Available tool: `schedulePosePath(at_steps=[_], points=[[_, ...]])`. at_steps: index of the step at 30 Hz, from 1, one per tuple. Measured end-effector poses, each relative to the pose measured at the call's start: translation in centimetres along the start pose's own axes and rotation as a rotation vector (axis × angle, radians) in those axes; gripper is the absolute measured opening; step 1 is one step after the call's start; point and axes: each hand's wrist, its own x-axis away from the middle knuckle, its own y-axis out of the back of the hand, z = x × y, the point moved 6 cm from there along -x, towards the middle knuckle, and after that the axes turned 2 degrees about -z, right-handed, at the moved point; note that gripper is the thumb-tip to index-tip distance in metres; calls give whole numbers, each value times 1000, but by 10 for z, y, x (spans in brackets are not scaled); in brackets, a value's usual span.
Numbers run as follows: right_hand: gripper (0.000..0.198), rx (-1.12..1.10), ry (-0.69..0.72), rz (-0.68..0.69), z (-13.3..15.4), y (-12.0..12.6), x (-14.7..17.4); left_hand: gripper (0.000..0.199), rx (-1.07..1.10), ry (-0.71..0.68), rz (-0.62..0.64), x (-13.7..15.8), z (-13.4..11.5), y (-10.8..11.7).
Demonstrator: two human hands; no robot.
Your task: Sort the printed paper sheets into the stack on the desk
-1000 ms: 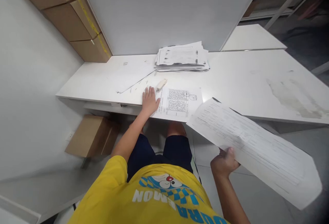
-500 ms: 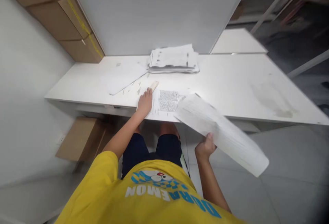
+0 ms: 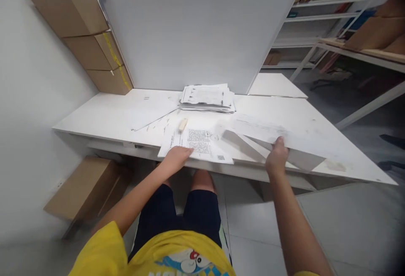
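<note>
A printed sheet of paper [image 3: 202, 141] lies at the table's front edge and overhangs it a little. My left hand [image 3: 177, 158] is closed on its near edge, fingertips partly hidden. Just beyond the sheet rests a small cream block [image 3: 183, 125] that looks like an eraser, touched by neither hand. My right hand [image 3: 277, 158] grips some loose paper sheets [image 3: 259, 130], thumb on top, held over the table's right front part. Their lower layer sags away from the upper one, and I cannot tell how many there are.
A stack of papers [image 3: 207, 98] sits at the back of the white table [image 3: 152, 109], against a whiteboard [image 3: 190, 39]. Cardboard boxes [image 3: 91, 52] are piled at the left wall; another box [image 3: 79, 187] is below the table. Shelves [image 3: 325, 16] stand at right.
My right hand has brought its sheets up from below the front edge to over the table. My left hand has left the eraser-like block and moved to the printed sheet's near edge. The view has tilted up.
</note>
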Motion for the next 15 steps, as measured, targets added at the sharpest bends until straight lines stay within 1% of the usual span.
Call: schedulePosePath(at_steps=[1,2,4,6,7,8,9,10,11,12,13,14,15], points=[[72,-16,-19,-18,-1,1,-20,47,17,19,0,-8,5,24],[68,-27,-53,-24,-5,2,-37,40,25,38,-42,-18,9,55],[65,-15,-138,2,-15,3,-59,32,10,88,-194,-37,16,127],[65,59,-190,41,-24,4,-67,28,-19,190,-372,-58,26,203],[67,100,-188,55,-27,5,-68,27,-18,244,-446,-71,33,237],[69,132,-171,71,-28,5,-67,25,-1,283,-479,-86,42,266],[71,155,-147,90,-29,5,-65,24,27,295,-470,-105,53,287],[73,170,-122,105,-29,5,-62,22,64,289,-439,-128,65,302],[74,178,-101,117,-28,4,-60,20,109,264,-385,-154,77,310],[75,181,-91,122,-28,4,-59,18,142,241,-361,-181,92,314],[76,186,-96,125,-28,4,-58,14,162,221,-367,-210,107,315],[76,193,-111,127,-30,4,-57,12,170,212,-380,-240,122,310],[76,199,-126,129,-31,5,-57,11,171,215,-382,-269,136,300]])
